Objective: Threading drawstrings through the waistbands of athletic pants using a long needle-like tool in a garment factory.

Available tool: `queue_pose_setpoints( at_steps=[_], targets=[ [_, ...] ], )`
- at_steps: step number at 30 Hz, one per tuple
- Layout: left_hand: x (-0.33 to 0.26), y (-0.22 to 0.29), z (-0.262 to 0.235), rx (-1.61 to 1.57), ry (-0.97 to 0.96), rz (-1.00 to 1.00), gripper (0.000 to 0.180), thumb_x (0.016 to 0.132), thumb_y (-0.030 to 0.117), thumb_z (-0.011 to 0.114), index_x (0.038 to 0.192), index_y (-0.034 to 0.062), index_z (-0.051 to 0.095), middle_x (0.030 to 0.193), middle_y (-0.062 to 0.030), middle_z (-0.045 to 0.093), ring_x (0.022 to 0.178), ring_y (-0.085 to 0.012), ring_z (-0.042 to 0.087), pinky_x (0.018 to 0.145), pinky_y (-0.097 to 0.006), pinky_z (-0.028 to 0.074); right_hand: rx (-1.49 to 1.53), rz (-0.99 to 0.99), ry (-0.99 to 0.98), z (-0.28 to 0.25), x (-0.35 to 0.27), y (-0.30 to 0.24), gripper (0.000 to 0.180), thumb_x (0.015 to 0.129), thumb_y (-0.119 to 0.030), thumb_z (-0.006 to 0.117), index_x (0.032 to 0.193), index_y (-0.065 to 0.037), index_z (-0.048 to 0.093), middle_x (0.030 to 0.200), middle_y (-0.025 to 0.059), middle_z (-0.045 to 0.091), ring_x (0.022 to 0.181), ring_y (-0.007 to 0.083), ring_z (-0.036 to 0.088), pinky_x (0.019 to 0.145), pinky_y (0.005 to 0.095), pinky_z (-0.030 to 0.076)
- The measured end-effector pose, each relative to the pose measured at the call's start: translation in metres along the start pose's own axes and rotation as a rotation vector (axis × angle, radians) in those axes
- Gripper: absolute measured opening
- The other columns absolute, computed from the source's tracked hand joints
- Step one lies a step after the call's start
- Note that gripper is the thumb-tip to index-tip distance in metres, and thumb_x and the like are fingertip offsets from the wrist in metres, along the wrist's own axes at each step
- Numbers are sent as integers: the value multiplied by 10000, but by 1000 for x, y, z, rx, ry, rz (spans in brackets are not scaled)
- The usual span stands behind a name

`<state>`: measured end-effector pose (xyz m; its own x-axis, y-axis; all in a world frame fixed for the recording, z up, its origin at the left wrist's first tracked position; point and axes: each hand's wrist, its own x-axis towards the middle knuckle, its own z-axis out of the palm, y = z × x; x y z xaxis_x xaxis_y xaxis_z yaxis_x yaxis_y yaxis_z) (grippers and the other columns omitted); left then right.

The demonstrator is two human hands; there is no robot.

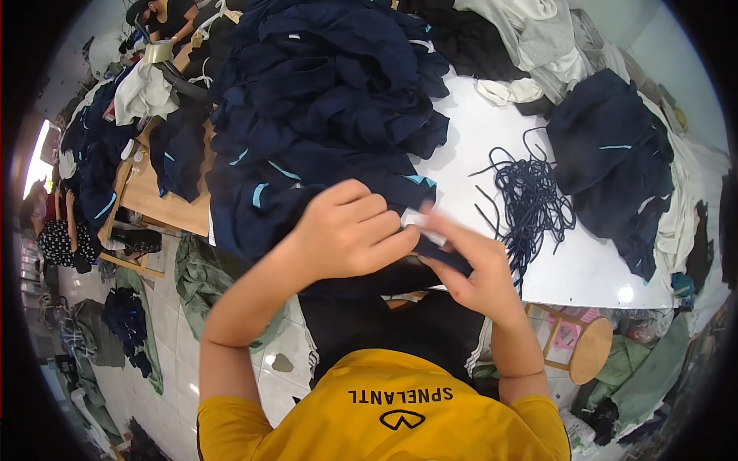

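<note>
Just in front of my body, my left hand (pixel 350 230) is curled closed over the edge of a navy garment (pixel 280 201) with light blue trim. Close by on the right, my right hand (pixel 475 265) has its fingers blurred, with the thumb and fingers around a dark fold of the same cloth. A small white tag (pixel 413 218) shows between the two hands. The garment lies at the near table edge, and part of it hangs toward my lap. My left fingertips are partly hidden.
A big heap of navy garments (pixel 323 84) covers the middle of the white table (pixel 461 146). To the right lie tangled dark cords (pixel 530 200) and another navy pile (pixel 611 154). A wooden stool (pixel 590 351) stands below right. Other people (pixel 165 19) are at far left.
</note>
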<state>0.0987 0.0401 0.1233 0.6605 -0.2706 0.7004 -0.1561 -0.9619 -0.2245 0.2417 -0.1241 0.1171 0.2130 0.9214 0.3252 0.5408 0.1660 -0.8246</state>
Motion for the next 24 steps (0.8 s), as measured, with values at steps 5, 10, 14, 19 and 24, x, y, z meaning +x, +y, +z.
queue_pose_setpoints(
  at_steps=[5, 10, 14, 19, 24],
  targets=[
    [-63, 17, 44, -679, -615, -600, 343, 776, 402, 691, 796, 64, 641, 678, -100, 612, 664, -303, 608, 584, -356, 442, 135, 383, 21, -4, -37, 36, 158, 777, -11, 695, 935, -3, 701, 848, 102, 706, 759, 108, 649, 685, 224, 489],
    [-95, 36, 54, -1047, -759, -736, 327, 806, 361, 681, 805, 36, 658, 642, -154, 592, 619, -345, 581, 548, -367, 427, 254, 455, -97, -12, -46, 54, 118, 794, 13, 614, 911, 9, 626, 806, 44, 642, 783, 84, 577, 746, 225, 458],
    [-98, 48, 56, -1007, -562, -780, 323, 799, 355, 691, 819, 34, 660, 645, -169, 581, 616, -353, 565, 547, -359, 412, 302, 502, -121, -9, -44, 54, 127, 776, 2, 612, 903, -1, 605, 783, 22, 613, 750, 77, 544, 719, 222, 443],
    [-89, 50, 28, -1034, -589, -831, 333, 794, 370, 697, 864, 45, 684, 665, -146, 610, 610, -323, 584, 555, -340, 419, 268, 477, -76, -34, -44, 49, 109, 783, 1, 619, 891, -6, 613, 796, 19, 621, 736, 70, 543, 700, 211, 438],
    [-87, 53, 24, -1059, -610, -794, 288, 766, 279, 744, 839, 10, 670, 700, -129, 638, 611, -271, 611, 557, -296, 435, 293, 532, -147, -32, -45, 48, 106, 791, 6, 615, 894, -13, 600, 775, 0, 592, 760, 68, 543, 723, 214, 439]
  ],
)
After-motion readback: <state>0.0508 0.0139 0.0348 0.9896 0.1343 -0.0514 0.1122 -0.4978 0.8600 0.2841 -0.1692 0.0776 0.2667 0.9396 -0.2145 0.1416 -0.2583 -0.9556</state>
